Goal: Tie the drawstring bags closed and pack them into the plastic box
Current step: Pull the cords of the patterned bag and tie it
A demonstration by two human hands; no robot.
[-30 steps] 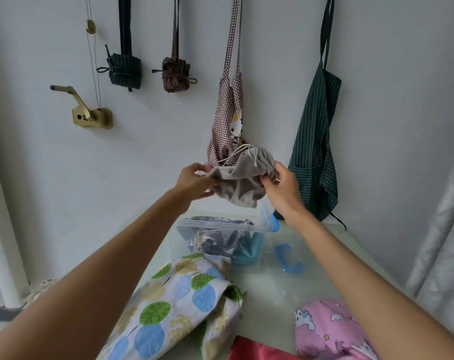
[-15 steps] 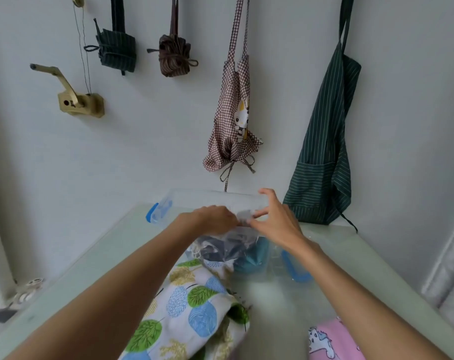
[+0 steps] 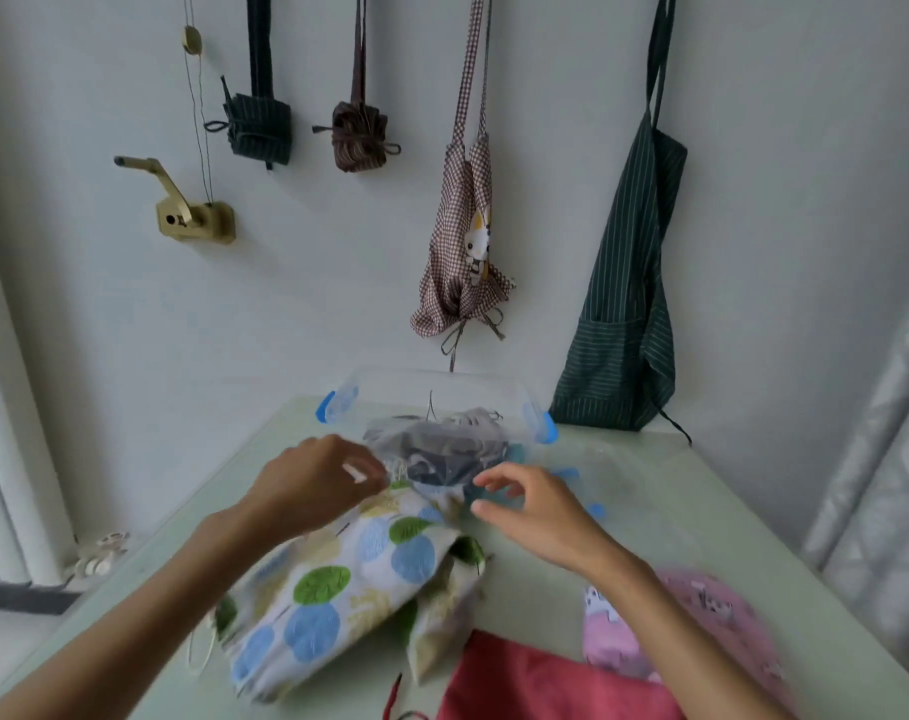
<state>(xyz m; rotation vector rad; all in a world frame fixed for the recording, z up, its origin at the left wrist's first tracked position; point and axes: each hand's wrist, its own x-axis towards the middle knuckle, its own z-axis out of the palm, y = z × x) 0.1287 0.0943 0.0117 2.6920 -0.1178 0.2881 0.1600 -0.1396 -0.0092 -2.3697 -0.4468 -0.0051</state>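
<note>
My left hand (image 3: 317, 485) hung loosely curled and my right hand (image 3: 535, 511) open, both grasping nothing, with the plastic box (image 3: 437, 402) at twelve o'clock and the leaf-print bag (image 3: 348, 579) at six.

Both forearms reach forward and inward. The left hand (image 3: 317, 483) is palm down, fingers curled toward the thumb — the blur hides any grip. The right hand (image 3: 533, 509) hovers with fingers loosely spread — holding nothing.

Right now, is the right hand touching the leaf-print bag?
Apart. The head view shows the right hand hovering with fingers spread, and bare table visible between its fingertips and the leaf-print bag.
</note>
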